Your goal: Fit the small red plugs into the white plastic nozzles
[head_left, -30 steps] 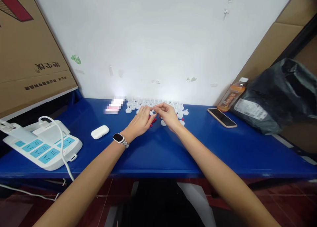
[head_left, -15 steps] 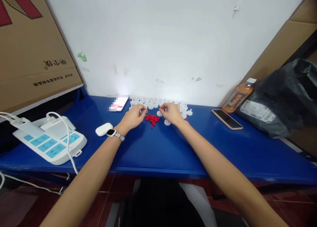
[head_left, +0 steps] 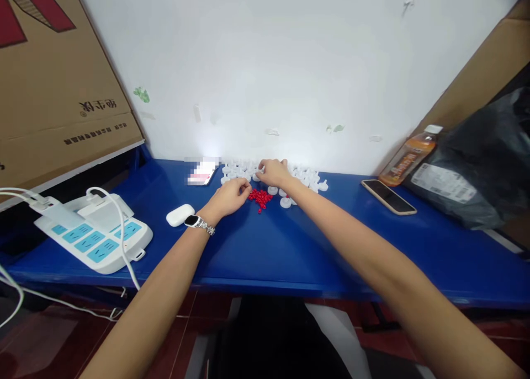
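My left hand (head_left: 232, 196) rests low over the blue table, thumb and fingers pinched together. What is between them, if anything, is too small to make out. Just right of its fingertips lies a pile of small red pieces (head_left: 260, 198). My right hand (head_left: 274, 173) reaches beyond the pile, its curled fingers around a small white round plastic piece (head_left: 255, 177) at the edge of the others. Several white plastic pieces with round bases and thin stems (head_left: 237, 170) spread along the wall. A few more white pieces (head_left: 285, 202) sit under and beside my right wrist.
On the left are a white power strip (head_left: 99, 241) with cables and a white earphone case (head_left: 180, 214). A lit phone (head_left: 202, 172) lies near the wall. To the right are another phone (head_left: 388, 196), an orange drink bottle (head_left: 408, 157) and a black plastic bag (head_left: 476, 164).
My right hand has moved away from the red pile, up and left to the white pieces by the wall. A white piece now shows beside the red pile. My left hand stays pinched, slightly lower.
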`<state>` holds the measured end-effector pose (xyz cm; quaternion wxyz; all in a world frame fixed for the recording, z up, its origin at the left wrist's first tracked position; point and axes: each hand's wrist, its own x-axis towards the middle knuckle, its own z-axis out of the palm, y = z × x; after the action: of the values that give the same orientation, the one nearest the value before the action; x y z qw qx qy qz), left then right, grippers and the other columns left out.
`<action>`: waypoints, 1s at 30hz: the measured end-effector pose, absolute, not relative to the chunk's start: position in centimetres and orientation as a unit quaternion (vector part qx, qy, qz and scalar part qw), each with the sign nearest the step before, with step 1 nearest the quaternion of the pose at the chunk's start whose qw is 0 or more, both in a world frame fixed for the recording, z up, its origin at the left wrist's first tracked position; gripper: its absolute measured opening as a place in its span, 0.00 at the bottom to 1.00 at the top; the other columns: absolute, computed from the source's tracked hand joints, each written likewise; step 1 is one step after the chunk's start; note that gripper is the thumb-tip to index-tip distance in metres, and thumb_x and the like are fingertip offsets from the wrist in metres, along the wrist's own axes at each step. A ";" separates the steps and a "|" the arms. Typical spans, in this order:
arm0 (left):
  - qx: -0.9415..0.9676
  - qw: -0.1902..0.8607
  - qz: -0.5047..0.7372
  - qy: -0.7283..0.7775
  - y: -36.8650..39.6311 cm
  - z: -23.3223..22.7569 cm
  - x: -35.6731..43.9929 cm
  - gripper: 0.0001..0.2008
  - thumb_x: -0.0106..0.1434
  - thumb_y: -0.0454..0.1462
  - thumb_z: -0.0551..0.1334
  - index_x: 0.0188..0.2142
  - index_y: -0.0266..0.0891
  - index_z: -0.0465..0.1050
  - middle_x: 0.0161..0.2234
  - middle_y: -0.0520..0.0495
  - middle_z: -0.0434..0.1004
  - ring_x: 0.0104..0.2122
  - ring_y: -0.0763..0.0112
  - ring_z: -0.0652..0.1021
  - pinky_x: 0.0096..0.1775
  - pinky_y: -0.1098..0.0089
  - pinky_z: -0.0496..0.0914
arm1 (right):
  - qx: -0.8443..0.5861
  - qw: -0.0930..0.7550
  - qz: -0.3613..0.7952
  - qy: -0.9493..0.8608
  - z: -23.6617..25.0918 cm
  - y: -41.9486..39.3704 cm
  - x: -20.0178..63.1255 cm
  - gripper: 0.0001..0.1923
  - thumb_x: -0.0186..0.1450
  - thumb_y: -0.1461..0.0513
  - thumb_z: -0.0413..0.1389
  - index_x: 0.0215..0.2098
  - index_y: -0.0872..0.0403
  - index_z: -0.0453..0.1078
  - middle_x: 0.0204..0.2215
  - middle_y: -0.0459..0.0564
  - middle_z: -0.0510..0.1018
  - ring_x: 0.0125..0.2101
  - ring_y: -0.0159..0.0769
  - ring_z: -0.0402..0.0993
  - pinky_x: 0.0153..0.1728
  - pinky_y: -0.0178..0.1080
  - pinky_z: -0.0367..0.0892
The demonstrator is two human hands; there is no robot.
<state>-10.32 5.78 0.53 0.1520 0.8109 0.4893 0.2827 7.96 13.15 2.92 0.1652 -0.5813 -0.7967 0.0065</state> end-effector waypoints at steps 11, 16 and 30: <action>0.796 0.097 0.342 0.490 5.1 1.0 -10.0 0.19 0.68 0.48 0.58 0.53 0.41 0.68 0.46 0.43 0.73 0.38 0.65 0.75 0.40 0.64 0.70 | -0.574 0.301 0.061 -0.760 3.3 10.8 8.2 0.09 0.65 0.58 0.56 0.33 0.53 0.76 0.33 0.50 0.83 0.39 0.42 0.76 0.52 0.48 0.56; 0.808 0.107 0.360 0.453 4.5 1.4 -9.5 0.27 0.66 0.50 0.61 0.59 0.41 0.65 0.51 0.41 0.73 0.38 0.65 0.76 0.44 0.62 0.71 | -0.510 0.401 0.194 -0.736 3.0 6.8 9.3 0.13 0.64 0.53 0.58 0.32 0.54 0.77 0.29 0.47 0.81 0.31 0.35 0.74 0.40 0.40 0.63; 0.810 0.174 0.317 0.461 4.6 2.3 -10.5 0.20 0.69 0.52 0.56 0.42 0.39 0.74 0.32 0.47 0.79 0.27 0.67 0.74 0.32 0.67 0.66 | -0.388 0.196 0.088 -0.896 1.9 2.8 11.9 0.06 0.64 0.56 0.64 0.37 0.48 0.80 0.36 0.49 0.78 0.42 0.42 0.66 0.49 0.46 0.51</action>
<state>-10.45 4.62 2.32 0.1744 0.8101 0.4615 0.3167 11.85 2.80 1.93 0.1964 -0.3878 -0.8963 0.0876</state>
